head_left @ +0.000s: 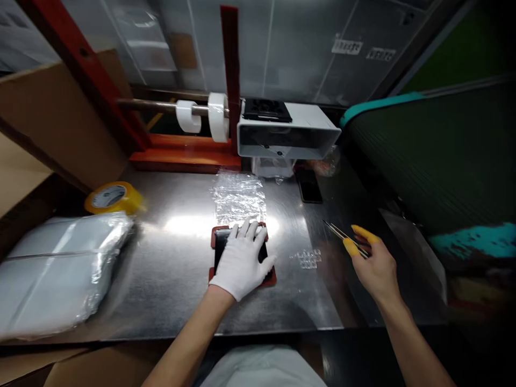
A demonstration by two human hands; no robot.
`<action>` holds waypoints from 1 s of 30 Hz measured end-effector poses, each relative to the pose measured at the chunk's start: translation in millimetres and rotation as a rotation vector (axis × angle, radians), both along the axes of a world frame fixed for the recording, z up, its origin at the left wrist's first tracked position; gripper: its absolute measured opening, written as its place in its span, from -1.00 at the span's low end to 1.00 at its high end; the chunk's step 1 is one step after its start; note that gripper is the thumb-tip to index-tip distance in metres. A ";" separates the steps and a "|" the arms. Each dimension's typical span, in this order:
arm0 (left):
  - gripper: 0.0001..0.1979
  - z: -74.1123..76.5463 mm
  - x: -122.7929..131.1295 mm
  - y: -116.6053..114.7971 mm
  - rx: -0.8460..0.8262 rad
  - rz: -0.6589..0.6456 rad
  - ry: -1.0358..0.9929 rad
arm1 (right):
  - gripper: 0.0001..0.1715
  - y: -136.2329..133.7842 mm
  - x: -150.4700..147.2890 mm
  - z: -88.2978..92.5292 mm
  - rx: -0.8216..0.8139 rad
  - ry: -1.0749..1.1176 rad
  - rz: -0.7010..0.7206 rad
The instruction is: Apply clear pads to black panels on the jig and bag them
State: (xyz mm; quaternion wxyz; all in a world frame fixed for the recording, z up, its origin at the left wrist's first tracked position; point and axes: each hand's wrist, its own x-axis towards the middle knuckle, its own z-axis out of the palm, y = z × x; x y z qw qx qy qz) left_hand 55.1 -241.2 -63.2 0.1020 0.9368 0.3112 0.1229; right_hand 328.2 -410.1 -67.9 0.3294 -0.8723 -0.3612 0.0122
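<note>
Left hand [242,260], white-gloved, open, palm pressed flat on black slab [221,248] in red holder [271,278]; slab directly under left hand, long axis running away from body. Right hand [374,271], yellow finger cots [363,234], closed on steel tweezers [342,231], well right of slab, tips angled away from body toward left.

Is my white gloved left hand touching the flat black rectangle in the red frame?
Touching. The head view shows the white cloth-gloved left hand resting palm down on the flat black rectangle in the red frame, covering most of it, with no gap visible.
</note>
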 end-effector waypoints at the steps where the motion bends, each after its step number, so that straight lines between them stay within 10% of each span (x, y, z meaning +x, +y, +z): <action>1: -0.39 -1.7 -1.2 -1.5 0.012 -0.010 0.009 | -0.39 3.4 8.3 -1.4 -0.045 -0.062 0.013; 8: -0.39 -13.4 -26.0 -32.6 0.056 0.041 0.037 | -0.78 28.0 55.2 -14.7 -0.361 -0.056 0.167; 16: -0.51 -44.3 -89.0 -97.1 0.003 0.335 -0.286 | -0.66 62.7 1.2 12.9 -0.094 0.472 0.428; 30: -0.52 -63.0 -80.7 -98.4 0.070 0.598 -0.363 | -0.71 122.0 -109.2 15.1 -0.296 -0.203 1.123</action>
